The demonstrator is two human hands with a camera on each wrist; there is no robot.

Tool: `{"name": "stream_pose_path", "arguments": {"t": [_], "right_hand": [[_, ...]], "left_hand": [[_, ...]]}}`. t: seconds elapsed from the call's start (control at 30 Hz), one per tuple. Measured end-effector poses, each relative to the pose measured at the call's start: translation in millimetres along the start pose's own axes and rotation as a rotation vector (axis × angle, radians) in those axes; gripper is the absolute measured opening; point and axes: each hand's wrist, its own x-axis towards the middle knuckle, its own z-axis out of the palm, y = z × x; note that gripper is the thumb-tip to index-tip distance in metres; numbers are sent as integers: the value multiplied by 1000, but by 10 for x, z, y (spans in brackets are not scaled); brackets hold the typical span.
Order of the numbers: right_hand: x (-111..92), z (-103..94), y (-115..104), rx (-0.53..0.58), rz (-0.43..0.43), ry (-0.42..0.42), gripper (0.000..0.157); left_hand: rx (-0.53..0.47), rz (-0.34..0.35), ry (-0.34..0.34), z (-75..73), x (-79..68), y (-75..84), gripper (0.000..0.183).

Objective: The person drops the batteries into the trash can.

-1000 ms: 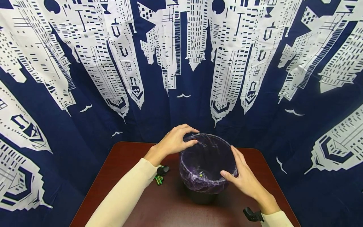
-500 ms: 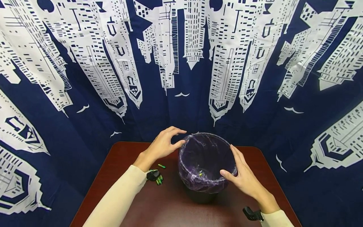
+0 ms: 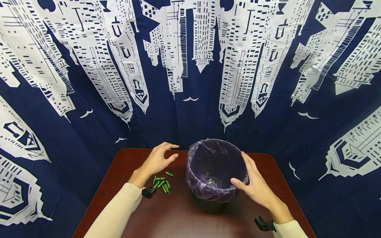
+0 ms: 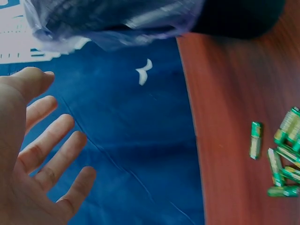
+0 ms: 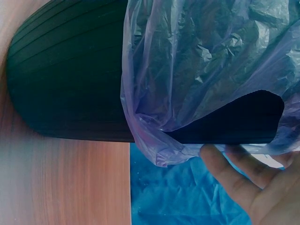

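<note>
A black trash bin [image 3: 209, 206] lined with a thin purple plastic bag [image 3: 205, 191] stands upright on the table, its mouth tilted toward the head view. My left hand [image 3: 156, 160] hovers left of the bin, apart from it, fingers spread and nothing held. Near that wrist lie several green-and-gold batteries [image 3: 160, 182], with one battery [image 3: 169, 174] a little away from the pile; the left wrist view shows them at its right edge. My right hand [image 3: 257, 185] rests on the bin's right rim with fairly straight fingers [image 5: 229, 178] against the bag. Inside the bin is a small yellow-green item [image 3: 210, 182].
The reddish-brown table [image 3: 178, 224] has rounded far corners. Directly behind it hangs a dark blue curtain [image 3: 166, 122] with white city buildings printed upside down. In the right wrist view, the bag's folded edge hangs loosely over the bin's ribbed side [image 5: 70, 79].
My left hand has moved left, away from the bin's rim, uncovering the batteries. The right hand stays at the rim, and the bin has barely moved.
</note>
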Motion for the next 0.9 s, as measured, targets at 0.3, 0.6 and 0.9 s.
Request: {"name": "stream_pose_path", "arguments": {"t": [0.3,0.6,0.9], "right_hand": [[-7,12,-4,-3,-7,6,118],[-9,13,-12,-8,-8,10,118],[-16,18,-21,-18,-12,14,119]], "left_hand": [[17,-63,-11,54,-253,-361,40],[21,-87,-16,97,-445,-695,40],[44,-156,-46,154,-648,-1016,42]]}}
